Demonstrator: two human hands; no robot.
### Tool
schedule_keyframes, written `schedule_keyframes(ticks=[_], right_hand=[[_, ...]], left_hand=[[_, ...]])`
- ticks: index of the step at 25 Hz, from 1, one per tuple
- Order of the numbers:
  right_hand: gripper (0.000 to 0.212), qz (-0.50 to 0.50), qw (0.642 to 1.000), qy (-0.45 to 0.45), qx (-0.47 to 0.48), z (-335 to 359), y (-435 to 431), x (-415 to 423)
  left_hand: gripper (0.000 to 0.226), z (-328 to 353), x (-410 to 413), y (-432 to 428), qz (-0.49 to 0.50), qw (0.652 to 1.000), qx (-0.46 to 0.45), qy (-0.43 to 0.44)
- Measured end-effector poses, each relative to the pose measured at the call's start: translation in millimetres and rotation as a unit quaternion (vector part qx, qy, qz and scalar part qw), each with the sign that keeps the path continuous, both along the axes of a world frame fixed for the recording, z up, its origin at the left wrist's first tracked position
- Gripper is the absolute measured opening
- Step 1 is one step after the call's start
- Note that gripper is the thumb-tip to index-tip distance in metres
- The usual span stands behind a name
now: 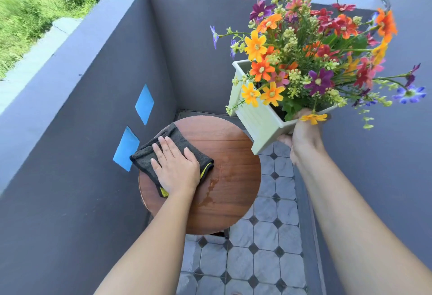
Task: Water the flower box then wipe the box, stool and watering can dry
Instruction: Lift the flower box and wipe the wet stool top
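Observation:
A round wooden stool [231, 168] stands in the balcony corner, with wet patches near its middle. My left hand [175, 166] lies flat, fingers spread, on a dark grey cloth [168, 140] with a yellow edge, pressing it onto the stool's left side. My right hand [304, 133] grips the near corner of a pale green flower box [254, 117], holding it tilted in the air above the stool's right edge. Many orange, yellow, red and purple flowers [313, 49] fill the box. No watering can is in view.
Dark grey balcony walls [88, 98] close in on the left, back and right; two blue patches [144, 104] are on the left wall. Grey tiled floor [264, 248] lies below and right of the stool. Green grass lies beyond the wall.

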State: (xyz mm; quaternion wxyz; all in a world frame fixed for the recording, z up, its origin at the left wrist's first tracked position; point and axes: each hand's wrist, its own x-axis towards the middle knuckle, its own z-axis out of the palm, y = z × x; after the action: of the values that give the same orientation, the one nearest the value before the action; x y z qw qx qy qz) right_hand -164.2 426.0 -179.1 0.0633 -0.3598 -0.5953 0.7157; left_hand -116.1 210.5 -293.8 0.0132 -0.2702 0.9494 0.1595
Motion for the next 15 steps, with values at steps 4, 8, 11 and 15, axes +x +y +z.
schedule_keyframes(ticks=[4,8,11,15], right_hand=[[0.054,-0.004,1.000,0.006,0.005,8.2,2.0,3.1],[0.055,-0.013,1.000,0.013,0.019,19.2,4.1,6.6],[0.066,-0.010,1.000,0.021,0.019,24.4,5.9,8.0],[0.046,-0.021,0.999,0.029,0.007,25.4,2.4,5.6]], left_hand=[[0.062,-3.3,17.7,-2.1,0.022,1.000,0.001,0.005],[0.065,-4.0,40.2,-1.9,0.040,0.999,0.003,0.007],[0.069,-5.1,54.7,0.9,0.051,0.999,0.011,0.009],[0.068,-4.7,67.6,12.5,0.060,0.998,0.035,-0.002]])
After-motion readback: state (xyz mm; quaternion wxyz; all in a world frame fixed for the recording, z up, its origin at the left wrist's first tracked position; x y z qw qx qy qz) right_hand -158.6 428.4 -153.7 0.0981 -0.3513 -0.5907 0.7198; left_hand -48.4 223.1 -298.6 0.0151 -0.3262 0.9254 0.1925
